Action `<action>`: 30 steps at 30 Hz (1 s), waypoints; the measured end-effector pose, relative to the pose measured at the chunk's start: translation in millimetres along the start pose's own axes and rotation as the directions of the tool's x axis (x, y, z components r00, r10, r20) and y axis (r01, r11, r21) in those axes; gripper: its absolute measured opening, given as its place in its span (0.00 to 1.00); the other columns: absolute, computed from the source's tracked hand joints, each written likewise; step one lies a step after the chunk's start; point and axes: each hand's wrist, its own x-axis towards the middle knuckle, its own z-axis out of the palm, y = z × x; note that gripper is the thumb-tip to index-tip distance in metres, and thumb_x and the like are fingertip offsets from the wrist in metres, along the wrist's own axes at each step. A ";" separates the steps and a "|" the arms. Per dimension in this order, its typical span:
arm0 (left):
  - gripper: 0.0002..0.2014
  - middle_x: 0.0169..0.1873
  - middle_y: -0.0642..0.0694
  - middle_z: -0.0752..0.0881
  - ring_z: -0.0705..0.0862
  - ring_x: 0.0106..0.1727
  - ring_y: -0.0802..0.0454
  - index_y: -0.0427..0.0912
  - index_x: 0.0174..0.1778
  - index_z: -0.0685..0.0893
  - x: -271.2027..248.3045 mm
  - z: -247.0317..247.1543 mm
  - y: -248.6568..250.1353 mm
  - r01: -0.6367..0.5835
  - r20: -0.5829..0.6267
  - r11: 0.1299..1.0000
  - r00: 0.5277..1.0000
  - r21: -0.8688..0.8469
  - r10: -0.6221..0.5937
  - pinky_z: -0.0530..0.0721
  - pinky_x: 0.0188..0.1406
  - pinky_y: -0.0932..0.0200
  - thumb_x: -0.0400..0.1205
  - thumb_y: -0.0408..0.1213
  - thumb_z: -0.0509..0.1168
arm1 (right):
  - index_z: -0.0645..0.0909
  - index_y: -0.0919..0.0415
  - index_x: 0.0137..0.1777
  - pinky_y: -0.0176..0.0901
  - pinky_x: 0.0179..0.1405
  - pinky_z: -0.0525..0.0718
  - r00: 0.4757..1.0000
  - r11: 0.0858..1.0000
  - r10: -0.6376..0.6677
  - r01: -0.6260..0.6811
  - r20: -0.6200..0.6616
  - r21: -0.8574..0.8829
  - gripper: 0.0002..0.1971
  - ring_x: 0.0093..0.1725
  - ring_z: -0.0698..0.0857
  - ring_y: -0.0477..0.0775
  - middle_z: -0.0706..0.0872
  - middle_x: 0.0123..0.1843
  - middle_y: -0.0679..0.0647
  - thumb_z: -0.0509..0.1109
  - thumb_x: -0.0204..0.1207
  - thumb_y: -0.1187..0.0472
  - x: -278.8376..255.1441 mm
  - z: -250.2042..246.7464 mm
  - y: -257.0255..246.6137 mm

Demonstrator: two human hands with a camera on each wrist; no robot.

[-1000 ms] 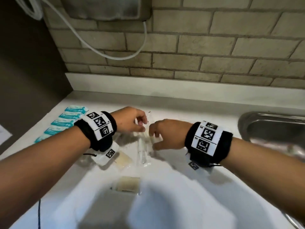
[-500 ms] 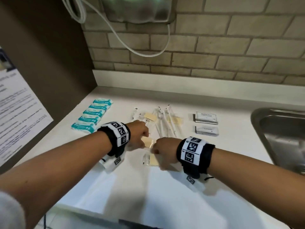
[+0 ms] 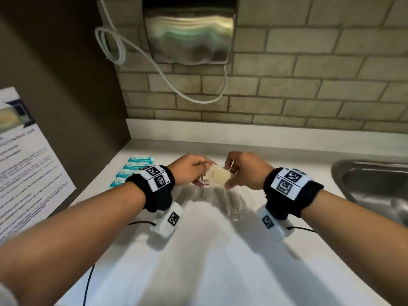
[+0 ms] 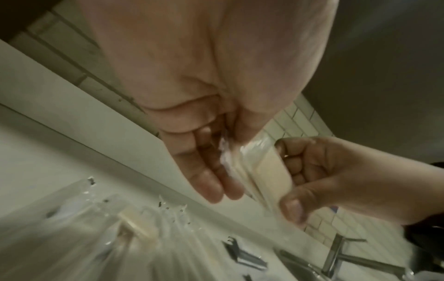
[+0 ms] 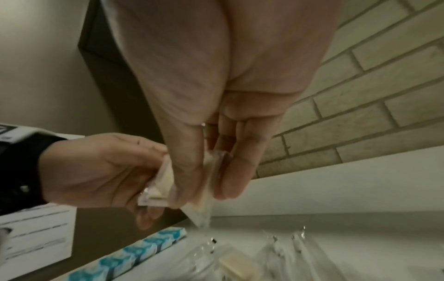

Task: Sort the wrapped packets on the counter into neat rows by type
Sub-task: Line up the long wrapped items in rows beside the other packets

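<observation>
Above the counter, both hands hold a small stack of cream packets (image 3: 218, 176) in clear wrap. My left hand (image 3: 199, 173) pinches its left end and my right hand (image 3: 229, 176) grips its right end between thumb and curled fingers. The left wrist view shows the cream packets (image 4: 271, 175) under the right hand's thumb. In the right wrist view, the cream packets (image 5: 164, 180) sit in the left hand's fingers. Several teal packets (image 3: 134, 171) lie in a row at the left. Long clear-wrapped packets (image 3: 220, 199) lie blurred under the hands, with another cream packet (image 5: 238, 264) among them.
A steel sink (image 3: 375, 184) with its tap (image 4: 341, 252) is at the right. A hand dryer (image 3: 189, 29) and a looped cable hang on the brick wall. A printed notice (image 3: 24, 162) is on the dark left panel. Dark-printed sachets (image 4: 242, 254) lie near the sink.
Both hands rose off the counter with the cream packets between them. The head view tilted up, and the pile on the counter is now blurred beneath the hands.
</observation>
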 end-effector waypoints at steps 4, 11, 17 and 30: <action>0.21 0.43 0.43 0.89 0.88 0.40 0.44 0.37 0.61 0.85 -0.5 -5.1 20.4 0.008 0.057 0.989 0.998 -0.147 0.001 0.89 0.45 0.47 0.88 0.49 0.55 | 0.77 0.59 0.46 0.40 0.28 0.79 0.998 0.999 0.010 -0.007 -0.067 0.047 0.22 0.27 0.82 0.51 0.88 0.45 0.58 0.86 0.60 0.60 18.5 -13.6 -3.5; 0.09 0.50 0.42 0.87 0.87 0.42 0.52 0.41 0.61 0.82 17.4 -15.4 9.4 -0.079 0.022 0.991 0.997 0.112 0.076 0.87 0.32 0.64 0.85 0.35 0.63 | 0.76 0.57 0.56 0.40 0.36 0.80 0.993 0.991 0.117 -0.117 -0.001 -0.064 0.34 0.42 0.84 0.52 0.86 0.51 0.53 0.87 0.55 0.46 45.2 -13.9 7.1; 0.21 0.62 0.43 0.79 0.90 0.39 0.41 0.50 0.73 0.70 27.8 -39.6 3.6 -0.080 -0.148 0.990 0.984 0.112 0.096 0.91 0.41 0.45 0.85 0.35 0.63 | 0.67 0.63 0.76 0.45 0.55 0.79 0.919 0.906 0.379 -0.343 0.112 -0.250 0.50 0.66 0.81 0.60 0.79 0.71 0.59 0.76 0.62 0.31 49.6 32.2 23.0; 0.19 0.60 0.42 0.81 0.90 0.46 0.37 0.52 0.71 0.73 38.0 -65.8 -20.3 -0.086 -0.103 0.993 0.990 0.080 0.094 0.91 0.43 0.45 0.85 0.35 0.64 | 0.67 0.63 0.69 0.48 0.55 0.87 0.906 0.933 0.359 -0.338 0.225 -0.124 0.35 0.56 0.85 0.56 0.82 0.59 0.54 0.80 0.67 0.52 35.8 95.4 -8.4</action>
